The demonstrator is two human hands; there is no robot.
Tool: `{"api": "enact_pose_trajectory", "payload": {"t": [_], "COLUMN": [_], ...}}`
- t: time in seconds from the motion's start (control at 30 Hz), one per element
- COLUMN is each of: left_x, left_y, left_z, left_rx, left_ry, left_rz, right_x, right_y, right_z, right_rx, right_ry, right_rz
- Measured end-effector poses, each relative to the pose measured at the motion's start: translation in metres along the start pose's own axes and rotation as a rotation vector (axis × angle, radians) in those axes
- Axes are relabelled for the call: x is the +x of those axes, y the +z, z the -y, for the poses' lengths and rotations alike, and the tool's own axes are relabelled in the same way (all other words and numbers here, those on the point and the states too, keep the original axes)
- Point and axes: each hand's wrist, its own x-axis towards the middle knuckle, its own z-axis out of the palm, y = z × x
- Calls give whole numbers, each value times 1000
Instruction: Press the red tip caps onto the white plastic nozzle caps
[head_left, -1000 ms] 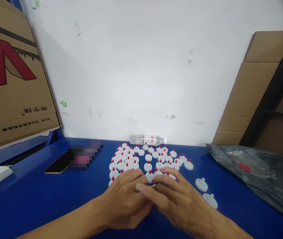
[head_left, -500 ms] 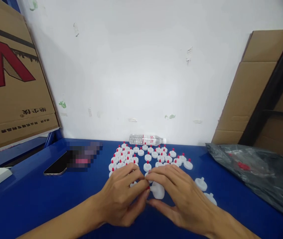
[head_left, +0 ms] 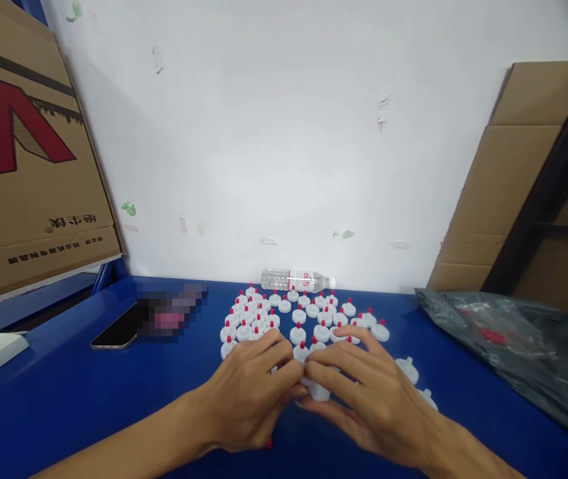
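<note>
My right hand point(head_left: 371, 392) has its fingers closed around a white plastic nozzle cap point(head_left: 320, 391), a round piece whose spout points left. The fingertips of my left hand point(head_left: 259, 389) are pinched together at that spout, covering its tip. A bit of red point(head_left: 269, 442) shows below my left palm; whether it is held or lies on the table, I cannot tell. Just beyond both hands stand several white nozzle caps with red tips point(head_left: 298, 334). To the right of my right hand are white nozzle caps without red tips point(head_left: 408, 370).
A clear bottle point(head_left: 298, 280) lies against the white wall behind the caps. On the blue table point(head_left: 164, 392) a phone point(head_left: 114, 329) lies to the left. A dark plastic bag point(head_left: 518, 346) with a clear bag of red pieces is at the right. Cardboard point(head_left: 24, 199) stands at the far left.
The red cap seen at my left fingertips is now hidden as those fingers closed over the spout. Red has appeared below my left palm. The whole view has shifted slightly.
</note>
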Motion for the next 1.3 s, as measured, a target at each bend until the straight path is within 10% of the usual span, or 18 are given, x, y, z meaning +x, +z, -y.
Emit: {"api": "enact_pose_trajectory", "payload": {"t": [0.27,0.53,1.3], "left_x": [2,0,-3], "left_y": [-5,-4,-5], "left_z": [3,13,6], "left_rx": [-282,-115,-81], "left_ry": [-123,-209,-91], "left_rz": [20,123,400], "right_x": [-7,-11,-32], "right_y": [-11,-25,-24], "right_z": [-23,-50,-75], "right_rx": [-194,-290,-400], "right_ry": [-131,172,586], "right_rz": [-85,-64,502]}}
